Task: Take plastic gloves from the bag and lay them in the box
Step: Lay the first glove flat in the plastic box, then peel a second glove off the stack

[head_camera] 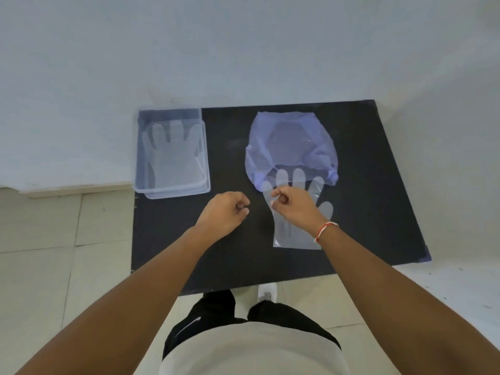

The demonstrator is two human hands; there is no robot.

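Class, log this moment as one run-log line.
box: one glove inside | bag: open | second glove: on table, under right hand | left hand: empty

You have one view only, from the camera worn on your head. It looks steeply down and a little forward, so your own torso and legs fill the bottom edge and both forearms run up from the lower corners toward the middle. The wide lens bends the edges of the black desk, which sits in the centre of the frame, near enough that its whole top fits in view. Above the desk's far edge you see the pale wall, and tiled floor to the left. No second view shares any of this scene.
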